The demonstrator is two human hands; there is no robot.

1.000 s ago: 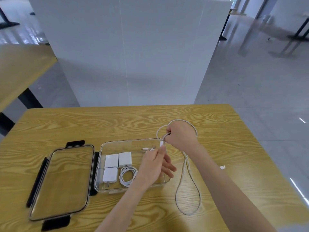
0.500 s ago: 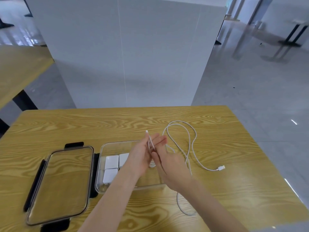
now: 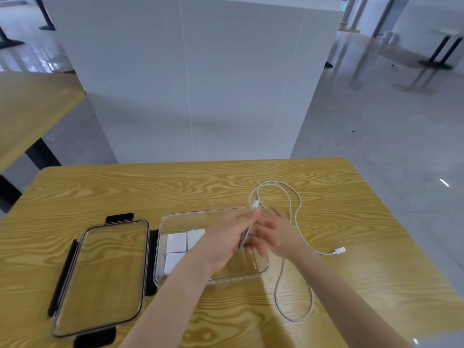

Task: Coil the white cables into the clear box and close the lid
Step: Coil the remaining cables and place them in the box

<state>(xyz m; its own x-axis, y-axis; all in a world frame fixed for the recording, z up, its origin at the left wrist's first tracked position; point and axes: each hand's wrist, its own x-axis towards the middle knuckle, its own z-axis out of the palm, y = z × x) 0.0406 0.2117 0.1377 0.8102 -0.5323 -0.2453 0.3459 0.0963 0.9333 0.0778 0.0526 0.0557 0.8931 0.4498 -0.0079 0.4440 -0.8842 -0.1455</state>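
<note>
Wooden table: left hand pinches white cable over clear box.

A wooden table with bold yellow grain fills the lower view. Behind its far edge stands a tall white partition. A second wooden table on dark legs sits at the left. On the glossy grey floor at the far right, another table appears blurred.
</note>
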